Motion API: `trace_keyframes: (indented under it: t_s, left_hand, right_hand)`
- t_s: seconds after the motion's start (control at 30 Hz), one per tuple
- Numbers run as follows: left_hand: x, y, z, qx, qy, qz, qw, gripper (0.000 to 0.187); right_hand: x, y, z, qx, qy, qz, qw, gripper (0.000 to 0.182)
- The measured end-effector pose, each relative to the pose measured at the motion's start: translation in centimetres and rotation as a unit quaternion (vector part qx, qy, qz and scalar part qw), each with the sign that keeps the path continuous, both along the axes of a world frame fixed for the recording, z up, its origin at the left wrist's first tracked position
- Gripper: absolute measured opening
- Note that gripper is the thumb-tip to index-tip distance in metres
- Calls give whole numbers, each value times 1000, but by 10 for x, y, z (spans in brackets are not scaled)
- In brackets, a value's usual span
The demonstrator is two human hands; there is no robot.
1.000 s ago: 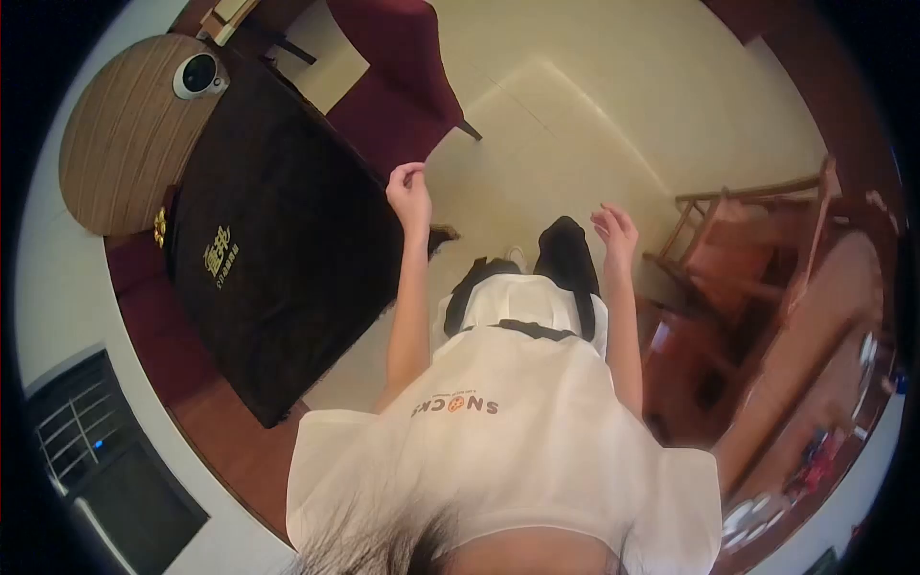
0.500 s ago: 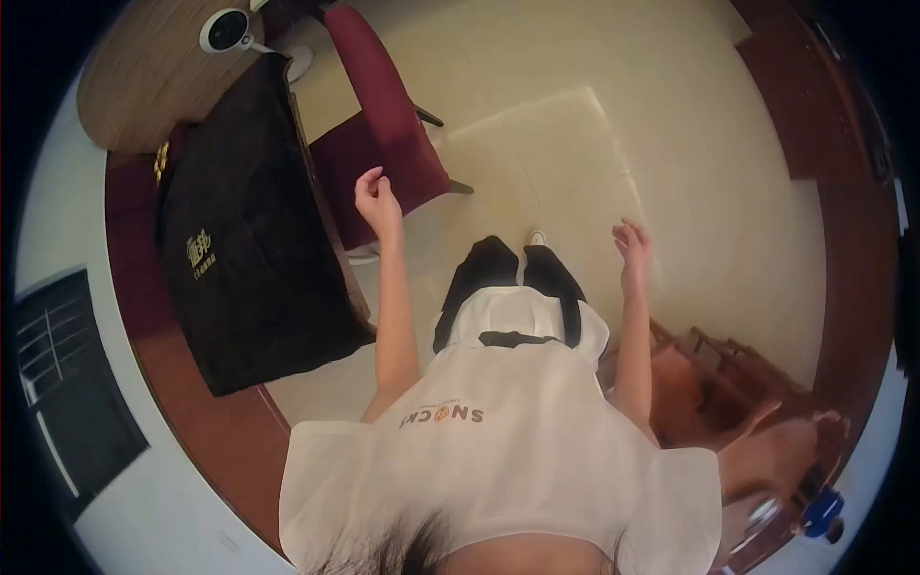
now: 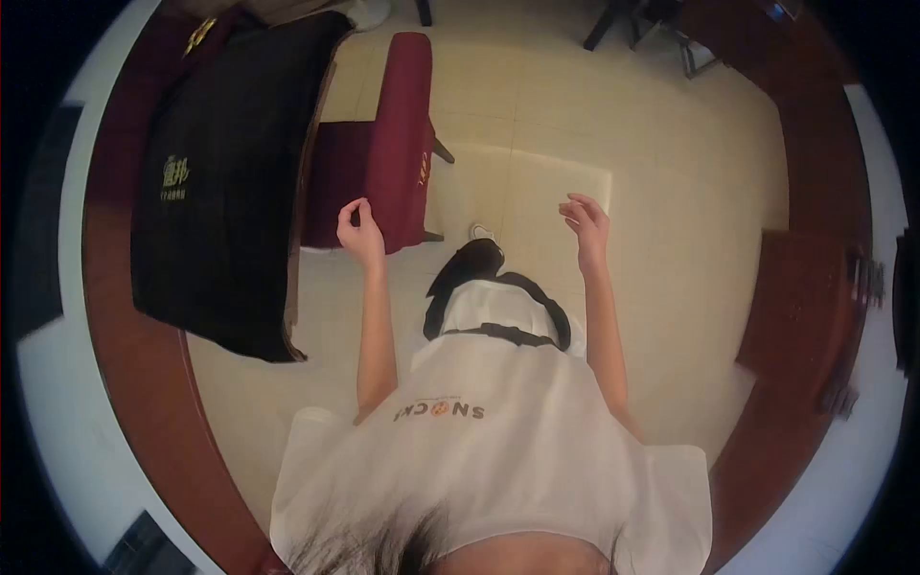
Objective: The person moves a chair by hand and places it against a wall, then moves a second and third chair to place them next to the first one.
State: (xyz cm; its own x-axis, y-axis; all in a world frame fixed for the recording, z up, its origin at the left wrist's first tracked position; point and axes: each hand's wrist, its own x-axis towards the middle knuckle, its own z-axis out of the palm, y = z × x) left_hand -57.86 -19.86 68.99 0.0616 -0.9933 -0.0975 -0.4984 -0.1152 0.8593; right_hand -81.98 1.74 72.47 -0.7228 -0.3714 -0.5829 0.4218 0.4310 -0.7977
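My left hand [image 3: 362, 236] is raised at the left, its fingers loosely curled with a gap between them and nothing in them. It appears in front of the dark red chair [image 3: 398, 144], beside the chair's back; whether it touches the chair cannot be made out. My right hand [image 3: 588, 228] is held out over the tiled floor [image 3: 537, 115], its fingers bent and apart, holding nothing. Both forearms reach forward from a white shirt [image 3: 498, 431] with printed lettering.
A black cloth [image 3: 230, 192] with gold lettering covers a table left of the chair. Dark red-brown wooden furniture [image 3: 791, 307] stands at the right. Dark furniture legs [image 3: 604, 27] show at the top. One shoe [image 3: 483, 232] is visible ahead of the dark trousers.
The view has turned and moved, bringing the chair lower and the right-hand furniture into fuller view. The brown furniture at lower right has left the view. Both hands remain raised and empty.
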Motion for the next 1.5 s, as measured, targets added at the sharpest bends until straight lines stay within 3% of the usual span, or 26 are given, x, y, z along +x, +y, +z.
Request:
trace_keyframes:
  t_s: [0.03, 0.1, 0.13, 0.27, 0.33, 0.4, 0.53, 0.6, 0.63, 0.67, 0.7, 0.73, 0.8, 0.83, 0.87, 0.93, 1.03, 1.1, 1.23, 1.5]
  left_hand:
    - [8, 12, 1, 8, 2, 0, 1000, 14]
    - [31, 30, 2, 4, 13, 36, 999, 14]
    - [21, 30, 19, 19, -36, 53, 998, 15]
    - [-22, -190, -11, -79, 73, -23, 994, 17]
    - [5, -217, -7, -39, 167, 58, 983, 18]
    - [21, -224, -3, -56, 208, 127, 968, 18]
    - [10, -189, -9, -118, 257, 189, 940, 18]
    - [21, -182, -3, -128, 280, 234, 922, 19]
    - [30, -174, -1, -130, 301, 250, 911, 20]
    - [35, -151, 7, -149, 232, 295, 915, 21]
    - [44, -135, 14, -111, 245, 328, 906, 21]
    - [45, -122, 17, -123, 218, 349, 903, 21]
    - [46, -83, 7, -128, 208, 388, 889, 23]
    - [47, -63, -6, -122, 226, 395, 882, 25]
    - [34, -38, 0, -135, 189, 407, 883, 25]
    - [10, 6, -2, -130, 156, 457, 866, 27]
    - [-25, 39, -16, -110, 174, 526, 826, 26]
    - [-27, 65, -25, -140, 153, 511, 834, 26]
    - [-44, 82, -27, -135, 154, 558, 804, 27]
    - [-50, 102, -24, -165, 178, 677, 695, 24]
  right_hand:
    - [2, 9, 7, 8, 2, 0, 1000, 23]
    - [-24, -14, -7, -4, -25, 98, 995, 23]
    - [-46, -33, -23, 3, -12, 140, 990, 23]
    - [-87, -248, -56, -161, 94, 79, 979, 22]
    - [-92, -330, -53, -169, 112, 147, 968, 21]
    - [-98, -398, -42, -194, 148, 207, 947, 21]
    - [-149, -449, -35, -192, 235, 280, 911, 24]
    - [-154, -483, -30, -243, 383, 302, 838, 30]
    - [-148, -493, -26, -255, 380, 327, 826, 30]
    - [-138, -505, -25, -201, 350, 410, 818, 33]
    - [-128, -511, -33, -135, 318, 474, 810, 37]
    - [-120, -522, -51, -207, 247, 525, 787, 40]
    - [-99, -524, -70, -124, 80, 615, 775, 38]
    - [-83, -498, -59, -133, 98, 627, 762, 35]
    - [-76, -486, -81, -122, -125, 589, 789, 32]
    - [-70, -463, -77, -100, -147, 612, 770, 31]
    - [-74, -444, -83, -83, -139, 596, 787, 31]
    - [-74, -439, -88, -67, -110, 587, 799, 34]
    - [-67, -438, -86, -74, -190, 555, 806, 30]
    - [7, -467, -64, -91, -207, 675, 702, 26]
